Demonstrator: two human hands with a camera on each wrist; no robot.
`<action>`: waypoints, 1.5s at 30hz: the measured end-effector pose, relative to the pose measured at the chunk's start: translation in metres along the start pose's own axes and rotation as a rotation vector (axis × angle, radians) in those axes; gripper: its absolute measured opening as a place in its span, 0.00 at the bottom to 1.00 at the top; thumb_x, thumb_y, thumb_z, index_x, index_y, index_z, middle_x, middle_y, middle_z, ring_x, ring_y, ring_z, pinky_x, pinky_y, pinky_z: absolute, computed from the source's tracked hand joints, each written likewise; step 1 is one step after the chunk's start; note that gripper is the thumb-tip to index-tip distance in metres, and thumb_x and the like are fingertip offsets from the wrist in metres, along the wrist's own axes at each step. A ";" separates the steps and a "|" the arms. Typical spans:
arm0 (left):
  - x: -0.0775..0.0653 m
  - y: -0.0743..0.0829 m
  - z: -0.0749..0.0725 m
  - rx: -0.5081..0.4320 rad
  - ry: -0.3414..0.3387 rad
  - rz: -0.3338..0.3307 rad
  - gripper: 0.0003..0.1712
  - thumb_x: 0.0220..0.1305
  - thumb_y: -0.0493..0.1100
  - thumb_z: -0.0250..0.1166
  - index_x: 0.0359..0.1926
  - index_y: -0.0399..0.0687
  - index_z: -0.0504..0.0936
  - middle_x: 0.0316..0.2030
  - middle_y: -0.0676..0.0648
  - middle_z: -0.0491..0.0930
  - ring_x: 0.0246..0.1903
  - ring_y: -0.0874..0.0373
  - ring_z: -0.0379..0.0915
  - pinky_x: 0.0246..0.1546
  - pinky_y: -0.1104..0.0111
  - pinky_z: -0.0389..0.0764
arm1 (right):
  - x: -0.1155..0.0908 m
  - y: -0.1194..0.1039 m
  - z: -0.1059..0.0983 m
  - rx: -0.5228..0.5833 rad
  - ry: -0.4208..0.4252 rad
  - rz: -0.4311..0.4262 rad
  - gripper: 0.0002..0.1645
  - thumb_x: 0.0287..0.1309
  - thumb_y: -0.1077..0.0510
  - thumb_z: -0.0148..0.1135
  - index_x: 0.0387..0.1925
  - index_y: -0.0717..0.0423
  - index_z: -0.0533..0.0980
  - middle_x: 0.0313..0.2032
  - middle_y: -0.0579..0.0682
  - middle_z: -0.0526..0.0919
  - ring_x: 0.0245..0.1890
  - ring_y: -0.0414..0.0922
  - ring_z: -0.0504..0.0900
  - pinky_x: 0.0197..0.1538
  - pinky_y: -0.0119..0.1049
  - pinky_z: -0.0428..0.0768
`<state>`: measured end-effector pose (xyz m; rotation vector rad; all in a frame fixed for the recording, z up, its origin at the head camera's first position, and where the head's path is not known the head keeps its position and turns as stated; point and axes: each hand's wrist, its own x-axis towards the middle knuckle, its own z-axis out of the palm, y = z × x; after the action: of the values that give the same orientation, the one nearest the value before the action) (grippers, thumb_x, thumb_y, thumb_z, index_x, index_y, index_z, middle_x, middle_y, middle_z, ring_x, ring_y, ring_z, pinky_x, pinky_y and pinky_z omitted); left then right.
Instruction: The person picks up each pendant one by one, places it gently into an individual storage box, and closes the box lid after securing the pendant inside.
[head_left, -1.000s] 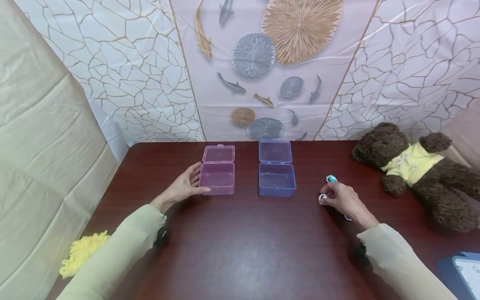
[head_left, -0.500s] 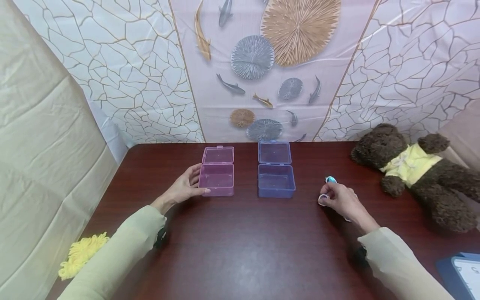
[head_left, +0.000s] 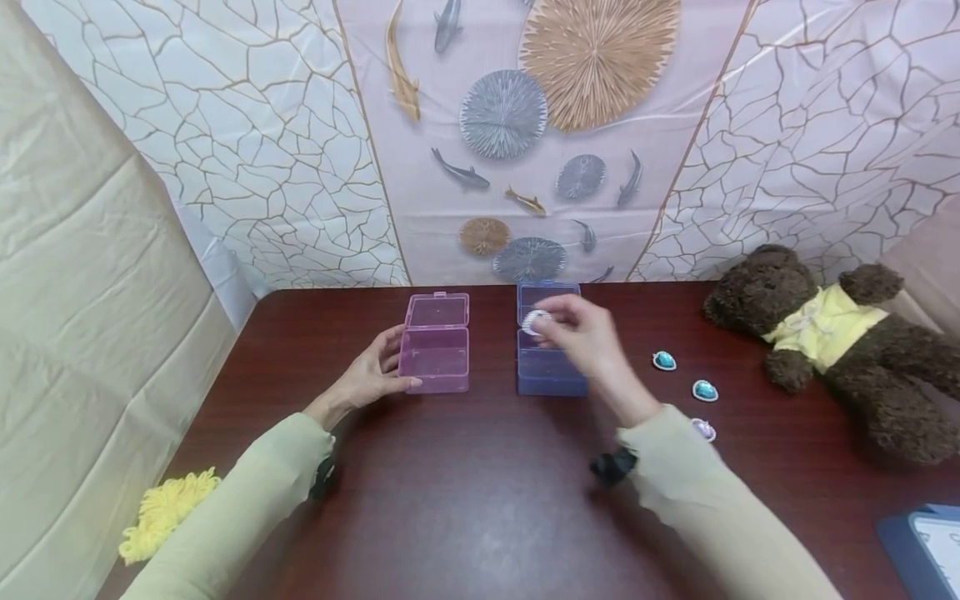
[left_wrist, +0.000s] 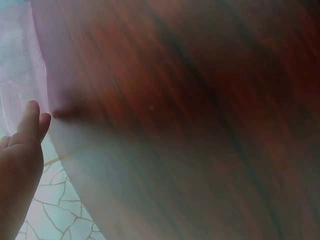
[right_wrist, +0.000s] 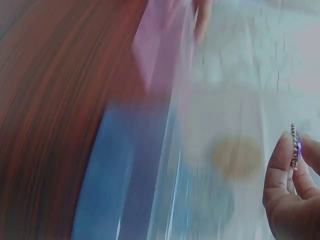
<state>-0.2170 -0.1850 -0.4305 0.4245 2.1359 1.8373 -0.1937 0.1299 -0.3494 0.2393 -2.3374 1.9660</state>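
In the head view my left hand (head_left: pixel 365 372) holds the left side of a clear pink plastic box (head_left: pixel 435 383), thumb along its front and fingers at its side. The box's lid is raised at the back. My right hand (head_left: pixel 588 337) is above a blue plastic box (head_left: pixel 551 385) of the same shape, lid also raised, and partly hides it. Between thumb and fingertips it pinches a purple gem (right_wrist: pixel 296 146) with a beaded silver rim, edge-on in the right wrist view. In the left wrist view, fingertips (left_wrist: pixel 32 112) lie against the pink wall.
Two teal gems (head_left: pixel 664 360) and a lilac gem (head_left: pixel 703 429) lie on the dark wooden table (head_left: pixel 465 500) at right. Beyond them lies a brown teddy bear (head_left: pixel 825 333) in a yellow top. Yellow yarn (head_left: pixel 168 510) is at left, a blue-framed object (head_left: pixel 922 542) at lower right.
My right hand has picked up the purple gem from the table and moved left, over the blue box. The gems it had covered now show. My left hand has stayed at the pink box.
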 end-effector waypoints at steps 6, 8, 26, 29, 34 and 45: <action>-0.001 -0.001 0.002 0.001 0.006 -0.004 0.52 0.50 0.26 0.68 0.71 0.40 0.46 0.68 0.33 0.52 0.66 0.36 0.54 0.62 0.50 0.67 | 0.019 0.000 0.086 0.015 -0.172 0.078 0.16 0.54 0.69 0.63 0.46 0.72 0.76 0.36 0.67 0.82 0.32 0.55 0.85 0.39 0.44 0.85; -0.001 -0.001 0.003 0.012 0.008 -0.001 0.52 0.50 0.27 0.68 0.70 0.40 0.47 0.68 0.33 0.52 0.66 0.36 0.54 0.63 0.51 0.66 | 0.024 0.004 0.106 -0.032 -0.205 0.109 0.15 0.53 0.69 0.64 0.45 0.70 0.77 0.35 0.65 0.82 0.32 0.56 0.85 0.39 0.44 0.85; 0.005 0.000 0.009 0.016 0.002 0.037 0.50 0.49 0.25 0.67 0.69 0.37 0.49 0.66 0.32 0.55 0.66 0.39 0.56 0.60 0.58 0.71 | 0.049 0.025 0.148 -0.618 -0.429 0.198 0.06 0.48 0.66 0.67 0.32 0.60 0.83 0.30 0.52 0.86 0.30 0.40 0.76 0.39 0.27 0.75; 0.006 0.000 0.009 0.013 0.002 0.036 0.50 0.49 0.25 0.67 0.69 0.37 0.48 0.66 0.32 0.55 0.66 0.38 0.56 0.62 0.56 0.69 | 0.050 0.027 0.150 -0.646 -0.442 0.200 0.05 0.48 0.66 0.67 0.31 0.60 0.84 0.30 0.52 0.86 0.33 0.40 0.77 0.42 0.27 0.76; 0.006 0.001 0.007 0.019 0.011 0.035 0.50 0.49 0.24 0.67 0.69 0.37 0.48 0.67 0.32 0.53 0.66 0.38 0.55 0.63 0.53 0.66 | 0.050 0.026 0.153 -0.669 -0.463 0.201 0.06 0.47 0.65 0.69 0.31 0.59 0.85 0.33 0.49 0.86 0.39 0.43 0.78 0.47 0.29 0.77; 0.001 -0.003 0.004 0.054 0.037 0.007 0.51 0.49 0.28 0.69 0.69 0.40 0.50 0.68 0.35 0.55 0.66 0.42 0.57 0.64 0.51 0.65 | 0.047 0.025 0.160 -0.683 -0.459 0.235 0.05 0.47 0.64 0.69 0.30 0.57 0.85 0.34 0.49 0.86 0.40 0.44 0.78 0.48 0.32 0.78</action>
<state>-0.2167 -0.1817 -0.4339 0.4140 2.2151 1.8089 -0.2382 -0.0262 -0.3940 0.4062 -3.2933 1.1347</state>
